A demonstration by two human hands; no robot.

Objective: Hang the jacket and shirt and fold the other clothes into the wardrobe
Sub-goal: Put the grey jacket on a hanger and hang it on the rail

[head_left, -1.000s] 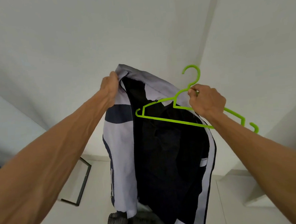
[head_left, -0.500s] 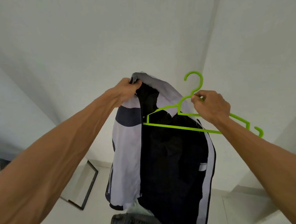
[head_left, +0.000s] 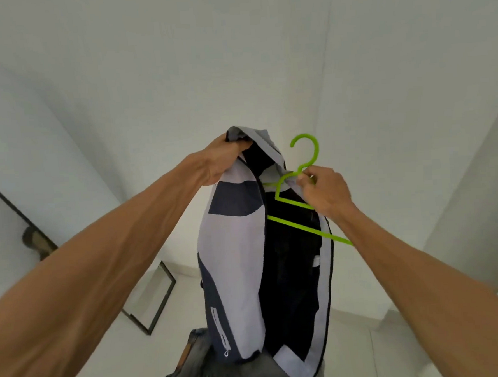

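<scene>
Early days, I reckon: fingers of the left hand [head_left: 222, 160] clutch the collar of the jacket [head_left: 234, 247] hanging below them, the right hand [head_left: 324, 192] pinches the hanger [head_left: 296, 224] half inside it, and the jeans [head_left: 200, 366] underneath lie unfolded.

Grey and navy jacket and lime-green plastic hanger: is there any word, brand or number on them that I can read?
None can be read.
The grey and navy jacket has a small white tag on its black lining, too small to read.
The lime-green plastic hanger shows no marking.
</scene>
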